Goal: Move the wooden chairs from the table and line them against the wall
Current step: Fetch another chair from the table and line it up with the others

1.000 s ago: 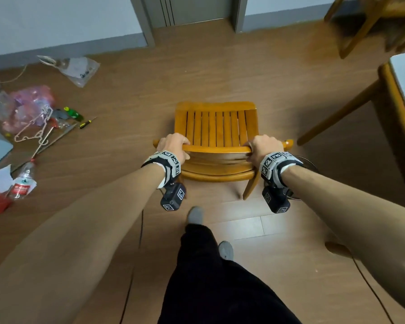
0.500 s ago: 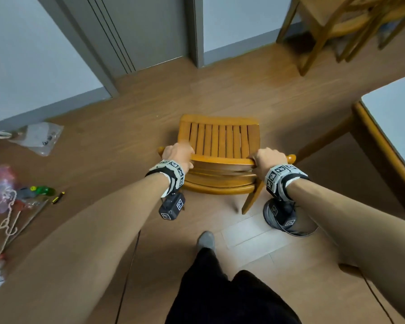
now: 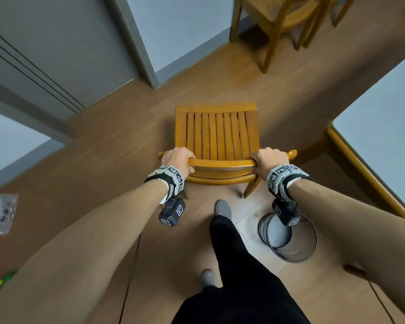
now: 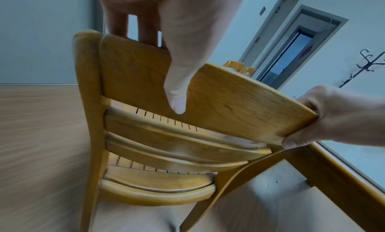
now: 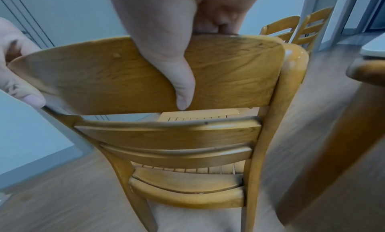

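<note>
A wooden chair [image 3: 216, 134] with a slatted seat stands in front of me, its backrest toward me. My left hand [image 3: 177, 159] grips the left end of the top back rail [image 4: 208, 93], thumb on the near face, fingers over the far side. My right hand [image 3: 268, 160] grips the right end of the same rail [image 5: 145, 74] in the same way. Two more wooden chairs [image 3: 281, 17] stand by the wall at the upper right, also seen as chairs [image 5: 295, 29] in the right wrist view.
A table [image 3: 360, 164] with a wooden rim and pale top is close on the right. A round wire bin [image 3: 288, 237] sits on the floor under my right wrist. A grey door [image 3: 56, 54] and wall lie ahead left. A plastic bag [image 3: 0, 211] lies at the left edge.
The chair, held in both hands, has swung to the right, away from the floor clutter and toward the door and the chairs by the wall. The wire bin has come into view.
</note>
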Demonstrator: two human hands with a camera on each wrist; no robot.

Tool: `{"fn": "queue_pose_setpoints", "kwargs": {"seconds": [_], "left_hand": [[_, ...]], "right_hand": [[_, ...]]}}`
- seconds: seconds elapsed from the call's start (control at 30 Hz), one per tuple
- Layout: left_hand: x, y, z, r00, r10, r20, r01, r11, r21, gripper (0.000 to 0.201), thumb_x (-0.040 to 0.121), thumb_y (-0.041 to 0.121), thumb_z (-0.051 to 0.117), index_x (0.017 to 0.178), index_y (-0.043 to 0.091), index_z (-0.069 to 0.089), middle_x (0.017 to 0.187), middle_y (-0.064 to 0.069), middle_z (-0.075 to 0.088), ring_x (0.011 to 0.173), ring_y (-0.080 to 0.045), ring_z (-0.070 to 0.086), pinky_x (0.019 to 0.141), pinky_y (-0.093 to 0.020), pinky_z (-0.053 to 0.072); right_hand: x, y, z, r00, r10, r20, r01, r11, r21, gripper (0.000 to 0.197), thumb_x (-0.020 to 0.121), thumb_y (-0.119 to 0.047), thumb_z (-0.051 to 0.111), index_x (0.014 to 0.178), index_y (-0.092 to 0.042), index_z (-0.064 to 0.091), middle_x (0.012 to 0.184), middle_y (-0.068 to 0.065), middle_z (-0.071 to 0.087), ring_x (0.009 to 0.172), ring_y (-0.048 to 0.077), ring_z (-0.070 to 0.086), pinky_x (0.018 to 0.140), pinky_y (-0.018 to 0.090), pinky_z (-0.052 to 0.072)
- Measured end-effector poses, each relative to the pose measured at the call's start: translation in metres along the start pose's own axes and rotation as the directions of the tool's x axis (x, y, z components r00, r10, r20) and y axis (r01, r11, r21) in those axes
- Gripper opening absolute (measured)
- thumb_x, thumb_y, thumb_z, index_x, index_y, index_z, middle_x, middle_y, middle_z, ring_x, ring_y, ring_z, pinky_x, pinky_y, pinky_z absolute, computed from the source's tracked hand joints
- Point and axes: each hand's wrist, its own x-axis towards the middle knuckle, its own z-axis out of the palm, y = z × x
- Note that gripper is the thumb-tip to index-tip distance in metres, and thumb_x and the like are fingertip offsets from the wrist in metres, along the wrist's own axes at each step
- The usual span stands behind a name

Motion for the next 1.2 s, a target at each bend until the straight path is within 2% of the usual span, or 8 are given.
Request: {"fn": "queue_pose_setpoints", "kwargs": {"seconds": [0.1, 0.27, 0.43, 0.63, 0.8, 0.97, 1.1, 1.2], "left_hand": [[0.062, 0.023, -0.039, 1.0, -0.011, 0.006, 0.011, 1.0, 0.016, 0.037, 0.086, 0.03, 0.076, 0.121, 0.034, 0.068, 0.108, 0.001, 0.07, 0.099, -0.024, 0.064, 0.083, -0.035, 0.053], [0.156, 0.048, -0.106, 0.999, -0.006, -0.042, 0.007, 1.0, 0.016, 0.026, 0.086, 0.024, 0.074, 0.11, 0.033, 0.073, 0.097, 0.003, 0.071, 0.091, -0.023, 0.064, 0.073, -0.031, 0.049], [0.233, 0.064, -0.153, 0.999, 0.013, -0.032, -0.013, 1.0, 0.013, 0.035, 0.086, 0.028, 0.075, 0.12, 0.033, 0.069, 0.102, 0.002, 0.071, 0.095, -0.023, 0.065, 0.073, -0.031, 0.047], [0.317, 0.073, -0.191, 0.999, 0.026, 0.033, -0.028, 0.999, 0.043, 0.036, 0.087, 0.03, 0.074, 0.122, 0.035, 0.068, 0.107, 0.001, 0.07, 0.101, -0.024, 0.064, 0.082, -0.035, 0.05], [0.392, 0.09, -0.244, 0.996, 0.053, 0.065, -0.055, 0.998, 0.018, 0.043, 0.085, 0.035, 0.075, 0.127, 0.033, 0.065, 0.111, 0.0, 0.069, 0.105, -0.025, 0.063, 0.089, -0.038, 0.049], [0.463, 0.114, -0.293, 0.999, 0.011, 0.051, -0.009, 0.999, -0.03, 0.035, 0.085, 0.032, 0.077, 0.119, 0.029, 0.07, 0.102, 0.001, 0.07, 0.098, -0.025, 0.064, 0.083, -0.036, 0.048], [0.517, 0.137, -0.316, 0.999, -0.032, 0.029, 0.033, 0.999, -0.024, 0.041, 0.084, 0.032, 0.078, 0.123, 0.03, 0.067, 0.109, 0.001, 0.069, 0.104, -0.026, 0.063, 0.087, -0.038, 0.047], [0.555, 0.158, -0.327, 0.997, -0.065, 0.027, 0.066, 0.998, -0.008, 0.037, 0.084, 0.032, 0.077, 0.121, 0.03, 0.069, 0.105, 0.003, 0.069, 0.101, -0.025, 0.063, 0.086, -0.038, 0.05]], "right_hand": [[0.06, 0.025, -0.038, 1.0, 0.026, 0.011, -0.025, 1.0, -0.014, 0.025, 0.087, -0.022, 0.063, 0.107, -0.036, 0.07, 0.092, -0.001, 0.068, 0.086, 0.027, 0.067, 0.072, 0.037, 0.054], [0.151, 0.056, -0.11, 0.999, 0.044, -0.013, -0.044, 0.999, -0.025, 0.024, 0.089, -0.023, 0.059, 0.108, -0.032, 0.07, 0.096, 0.003, 0.067, 0.091, 0.03, 0.066, 0.069, 0.034, 0.047], [0.23, 0.076, -0.157, 0.998, 0.069, 0.007, -0.069, 0.997, -0.022, 0.025, 0.088, -0.019, 0.059, 0.108, -0.031, 0.07, 0.098, 0.004, 0.067, 0.092, 0.03, 0.066, 0.069, 0.034, 0.047], [0.316, 0.096, -0.195, 0.995, 0.037, 0.092, -0.034, 0.999, -0.03, 0.034, 0.091, -0.022, 0.06, 0.116, -0.044, 0.067, 0.1, -0.002, 0.068, 0.092, 0.026, 0.066, 0.07, 0.034, 0.048], [0.39, 0.119, -0.25, 0.997, 0.02, 0.07, -0.018, 0.999, -0.028, 0.042, 0.093, -0.021, 0.06, 0.125, -0.049, 0.062, 0.103, -0.002, 0.066, 0.097, 0.026, 0.066, 0.074, 0.034, 0.048], [0.463, 0.145, -0.307, 1.0, 0.021, 0.008, -0.02, 0.999, -0.045, 0.03, 0.095, -0.019, 0.059, 0.119, -0.036, 0.067, 0.091, -0.002, 0.055, 0.094, 0.027, 0.064, 0.079, 0.037, 0.051], [0.523, 0.174, -0.338, 0.998, -0.063, 0.006, 0.063, 0.997, -0.048, 0.027, 0.09, -0.017, 0.062, 0.103, -0.04, 0.071, 0.082, -0.009, 0.062, 0.077, 0.02, 0.062, 0.071, 0.034, 0.053], [0.57, 0.201, -0.36, 0.989, -0.144, 0.021, 0.146, 0.987, -0.075, 0.025, 0.089, -0.018, 0.065, 0.103, -0.037, 0.071, 0.084, -0.008, 0.066, 0.079, 0.02, 0.065, 0.076, 0.038, 0.057]]}}
